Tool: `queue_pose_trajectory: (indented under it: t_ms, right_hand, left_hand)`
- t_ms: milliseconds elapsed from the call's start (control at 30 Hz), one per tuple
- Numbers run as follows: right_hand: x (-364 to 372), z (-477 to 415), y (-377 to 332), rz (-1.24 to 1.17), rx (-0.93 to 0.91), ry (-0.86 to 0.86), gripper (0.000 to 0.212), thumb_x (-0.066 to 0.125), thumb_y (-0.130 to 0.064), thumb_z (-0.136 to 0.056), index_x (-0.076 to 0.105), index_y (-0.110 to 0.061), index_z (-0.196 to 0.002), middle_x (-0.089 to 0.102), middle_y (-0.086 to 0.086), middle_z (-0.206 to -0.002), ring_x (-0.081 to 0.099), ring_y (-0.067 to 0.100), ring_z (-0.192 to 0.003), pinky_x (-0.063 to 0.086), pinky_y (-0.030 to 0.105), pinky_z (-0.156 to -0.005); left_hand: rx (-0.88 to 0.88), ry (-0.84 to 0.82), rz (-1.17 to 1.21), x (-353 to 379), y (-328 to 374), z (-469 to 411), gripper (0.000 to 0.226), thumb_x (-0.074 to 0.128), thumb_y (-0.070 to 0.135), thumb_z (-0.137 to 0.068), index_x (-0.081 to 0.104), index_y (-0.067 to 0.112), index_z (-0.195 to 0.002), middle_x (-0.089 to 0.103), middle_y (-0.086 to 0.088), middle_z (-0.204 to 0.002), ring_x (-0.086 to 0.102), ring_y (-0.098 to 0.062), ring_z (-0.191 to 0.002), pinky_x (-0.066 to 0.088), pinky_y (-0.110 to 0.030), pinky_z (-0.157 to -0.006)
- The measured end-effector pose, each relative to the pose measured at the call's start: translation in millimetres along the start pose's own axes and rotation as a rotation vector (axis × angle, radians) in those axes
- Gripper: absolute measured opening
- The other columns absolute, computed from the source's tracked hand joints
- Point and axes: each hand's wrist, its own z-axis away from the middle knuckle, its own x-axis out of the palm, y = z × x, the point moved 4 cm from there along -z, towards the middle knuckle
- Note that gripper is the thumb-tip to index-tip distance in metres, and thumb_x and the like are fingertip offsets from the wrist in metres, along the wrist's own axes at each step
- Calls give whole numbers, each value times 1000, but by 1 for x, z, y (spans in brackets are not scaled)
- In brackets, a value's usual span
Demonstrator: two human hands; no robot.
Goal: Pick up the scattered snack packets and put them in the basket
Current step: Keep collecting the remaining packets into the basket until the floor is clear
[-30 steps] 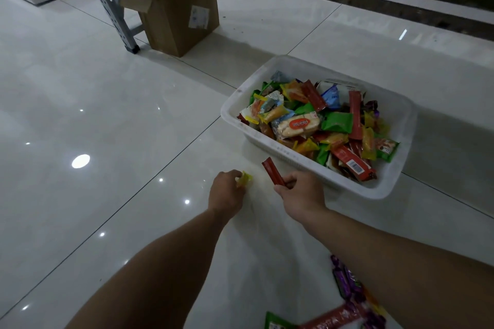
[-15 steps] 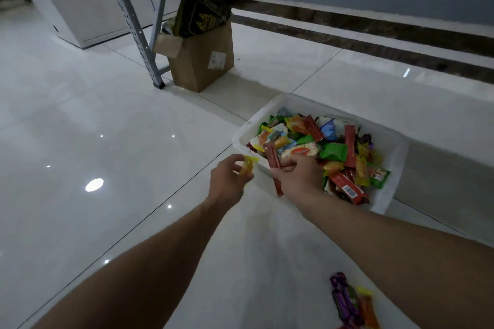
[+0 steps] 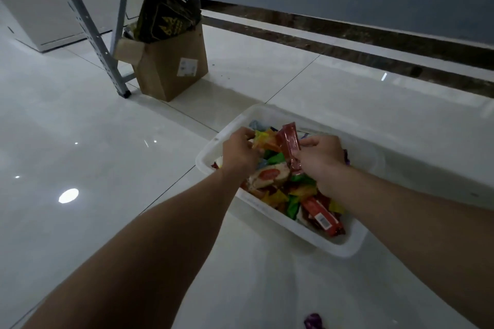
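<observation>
Together, both forearms stretch forward and converge above the white basket (image 3: pixel 315 242), which sits on the tiled floor (image 3: pixel 107 141) heaped with snack packets (image 3: pixel 278 199). The left hand (image 3: pixel 239 153) hovers over the basket's near-left corner, fingers curled round a small yellow packet (image 3: pixel 261 139). The right hand (image 3: pixel 322 160), knuckles up, pinches a long red packet (image 3: pixel 290 145) between thumb and fingers, holding it nearly upright over the pile. One purple packet (image 3: pixel 313 324) lies on the floor, well apart from the basket.
</observation>
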Motion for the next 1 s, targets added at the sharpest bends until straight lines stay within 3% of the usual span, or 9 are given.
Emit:
queue_pose_trajectory:
  t_ms: [100, 200, 367, 467, 633, 733, 833, 900, 1000]
  right_hand:
    - [3, -23, -3, 7, 6, 12, 17, 75, -5, -79, 67, -20, -83, 66, 1, -87, 65, 17, -77, 57, 29, -70]
    - [11, -45, -9, 32, -9, 23, 26, 73, -3, -79, 60, -24, -71, 64, -1, -85, 62, 15, -77, 55, 27, -69]
    - [25, -70, -18, 58, -55, 46, 32, 72, -5, -81, 67, -10, -112, 67, 7, -113, 64, 22, -103, 52, 31, -92]
    - [23, -67, -18, 109, -114, 50, 34, 73, -10, -83, 64, -2, -114, 66, 11, -117, 63, 24, -106, 51, 30, -92]
    - [17, -39, -16, 213, -297, -26, 46, 71, -19, -86, 57, -15, -130, 62, 1, -127, 59, 16, -113, 46, 29, -100]
    - [17, -9, -18, 264, -393, -112, 51, 68, -29, -87, 53, -21, -134, 60, -3, -128, 58, 14, -114, 44, 23, -94]
    - [20, 25, -14, 241, -412, -161, 51, 66, -33, -88, 51, -23, -136, 57, -3, -131, 55, 16, -118, 47, 32, -100]
    - [18, 50, -13, 209, -434, -194, 51, 64, -34, -89, 50, -23, -136, 55, -2, -133, 52, 15, -121, 45, 36, -103]
    - [6, 81, -12, 248, -528, -173, 49, 62, -34, -90, 51, -22, -136, 58, -3, -129, 53, 13, -120, 33, 21, -105]
  left_hand:
    - [28, 20, -76, 9, -2, -16, 35, 71, 8, -80, 60, 13, -112, 61, 1, -104, 59, -18, -97, 50, -29, -82]
    - [100, 19, -103, 12, -4, -24, 29, 71, 16, -83, 61, 15, -111, 61, 3, -105, 55, -11, -94, 44, -24, -80]
    - [155, 41, -132, 2, -6, -23, 37, 75, 31, -80, 62, 17, -112, 61, 5, -107, 54, -7, -93, 45, -21, -79]
    - [153, 40, -180, -1, -7, -11, 39, 73, 38, -81, 62, 19, -113, 63, 4, -110, 55, -10, -95, 44, -24, -78]
    - [124, 70, -213, -19, 0, 24, 39, 67, 34, -87, 60, 21, -122, 61, 0, -120, 55, -15, -106, 45, -28, -84]
    - [63, 105, -169, -40, 3, 53, 41, 66, 34, -87, 58, 21, -125, 59, 2, -119, 53, -11, -99, 44, -26, -80]
    - [13, 108, -141, -60, -1, 84, 46, 65, 34, -89, 54, 20, -131, 58, 1, -127, 52, -9, -96, 43, -25, -79]
    - [9, 135, -153, -72, -8, 105, 47, 65, 35, -89, 53, 21, -132, 57, 0, -132, 54, -14, -109, 45, -28, -90]
    - [25, 163, -121, -81, -14, 123, 45, 64, 35, -89, 54, 22, -131, 57, 0, -132, 54, -18, -118, 44, -33, -98]
